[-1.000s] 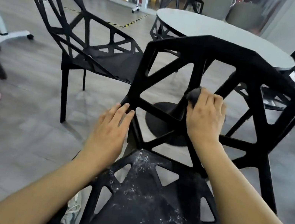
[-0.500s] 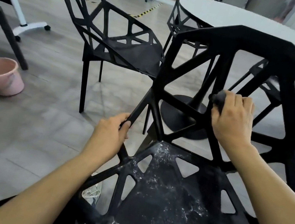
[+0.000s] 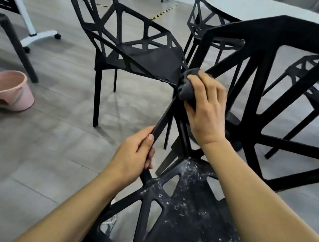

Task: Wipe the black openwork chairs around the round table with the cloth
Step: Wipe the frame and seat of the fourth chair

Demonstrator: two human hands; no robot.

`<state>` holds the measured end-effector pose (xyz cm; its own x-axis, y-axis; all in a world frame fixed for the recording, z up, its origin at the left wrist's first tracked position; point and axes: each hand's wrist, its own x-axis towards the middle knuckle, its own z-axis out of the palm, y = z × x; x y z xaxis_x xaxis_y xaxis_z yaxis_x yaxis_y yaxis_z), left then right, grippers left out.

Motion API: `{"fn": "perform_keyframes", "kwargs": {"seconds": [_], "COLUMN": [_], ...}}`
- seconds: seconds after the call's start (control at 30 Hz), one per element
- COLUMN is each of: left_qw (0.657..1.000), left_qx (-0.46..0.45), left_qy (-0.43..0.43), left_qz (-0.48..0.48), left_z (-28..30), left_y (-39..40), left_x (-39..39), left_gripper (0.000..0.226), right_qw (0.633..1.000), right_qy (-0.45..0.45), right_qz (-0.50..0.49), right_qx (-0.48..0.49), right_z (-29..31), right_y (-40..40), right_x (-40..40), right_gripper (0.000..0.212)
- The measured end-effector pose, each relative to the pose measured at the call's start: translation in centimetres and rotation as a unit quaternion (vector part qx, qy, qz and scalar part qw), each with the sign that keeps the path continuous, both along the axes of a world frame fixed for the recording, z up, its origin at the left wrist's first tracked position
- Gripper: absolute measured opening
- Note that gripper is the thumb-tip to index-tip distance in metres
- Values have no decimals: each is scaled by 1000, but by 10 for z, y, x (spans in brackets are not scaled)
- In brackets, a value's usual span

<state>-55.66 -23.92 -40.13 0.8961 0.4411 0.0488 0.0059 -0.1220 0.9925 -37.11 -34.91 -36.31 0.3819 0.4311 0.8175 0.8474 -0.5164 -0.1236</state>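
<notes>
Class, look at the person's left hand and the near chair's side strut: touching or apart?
Touching. The head view shows the left hand wrapped round the side strut of the near chair, thumb pressed on its face, no gap visible.

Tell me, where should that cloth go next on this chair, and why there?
Probably down the slanted side bar toward the seat. The right hand presses the dark cloth against the top of that bar on the near chair, while the left hand grips the same bar lower down, steadying it. The seat below shows white specks, so it likely needs wiping soon after.
</notes>
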Motion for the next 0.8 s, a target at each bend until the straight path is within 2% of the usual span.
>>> {"fn": "perform_keyframes", "kwargs": {"seconds": [0.13, 0.23, 0.3, 0.37, 0.4, 0.47, 0.57, 0.63, 0.73, 0.8], "left_qw": [1000, 991, 975, 960, 959, 973, 995, 996, 997, 996], "left_qx": [-11, -132, -219, -271, -268, -187, -19, -8, -19, -28], "left_qy": [16, 19, 23, 31, 36, 49, 86, 87, 74, 79], "left_qz": [11, 25, 28, 62, 89, 124, 43, -9, 8, 15], "left_z": [6, 15, 20, 20, 19, 17, 13, 14, 16, 14], "left_y": [-5, -9, -10, -8, -6, 0, 16, 20, 15, 12], "left_x": [21, 38, 42, 40, 37, 27, 6, -3, -6, -5], "left_gripper": [32, 31, 37, 43, 44, 38, 44, 53, 54, 54], "right_qw": [997, 978, 965, 954, 948, 940, 939, 947, 959, 960], "right_qy": [71, 204, 250, 286, 304, 327, 325, 303, 271, 278], "right_qz": [12, 51, 67, 77, 82, 92, 113, 106, 76, 41], "right_qx": [-20, 7, 38, 41, 44, 41, 16, -6, -25, -4], "right_z": [-10, -20, -16, -13, -14, -21, -37, -44, -41, -27], "right_y": [11, 15, 16, 13, 12, 7, -2, -3, 4, 18], "right_x": [-9, -24, -22, -25, -31, -54, -101, -123, -119, -94], "right_gripper": [52, 54, 53, 49, 48, 48, 51, 54, 51, 48]}}
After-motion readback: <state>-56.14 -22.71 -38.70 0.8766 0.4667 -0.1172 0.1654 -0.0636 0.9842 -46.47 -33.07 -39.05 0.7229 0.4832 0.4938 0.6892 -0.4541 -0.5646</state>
